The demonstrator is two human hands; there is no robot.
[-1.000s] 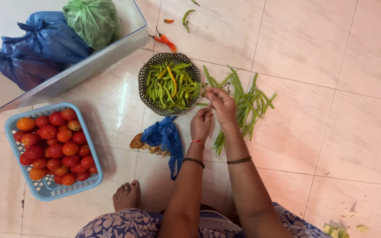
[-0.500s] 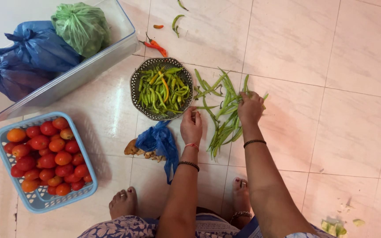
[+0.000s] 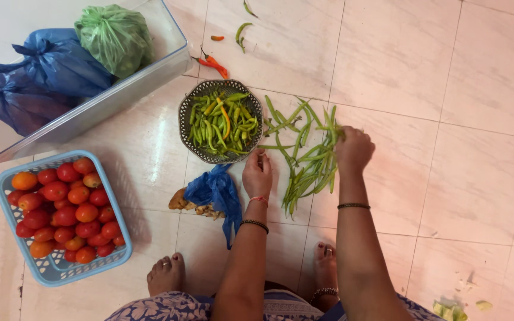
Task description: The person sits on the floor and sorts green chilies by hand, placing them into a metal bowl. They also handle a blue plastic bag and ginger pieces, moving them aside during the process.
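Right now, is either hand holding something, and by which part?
The right hand grips a bunch of green beans by their upper ends. The left hand rests beside them; anything in it cannot be told.

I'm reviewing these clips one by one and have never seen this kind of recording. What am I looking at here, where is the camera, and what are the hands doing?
There is no machine: a person sits on a tiled floor, and one camera on their head looks straight down. The right hand grips a bunch of green beans from the loose pile. The left hand rests beside it; whether it holds anything is unclear. Nearby are a round metal basket of green chillies, a crumpled blue bag over ginger root, a blue basket of tomatoes, and a clear bin with tied bags. A few red and green chillies lie loose.
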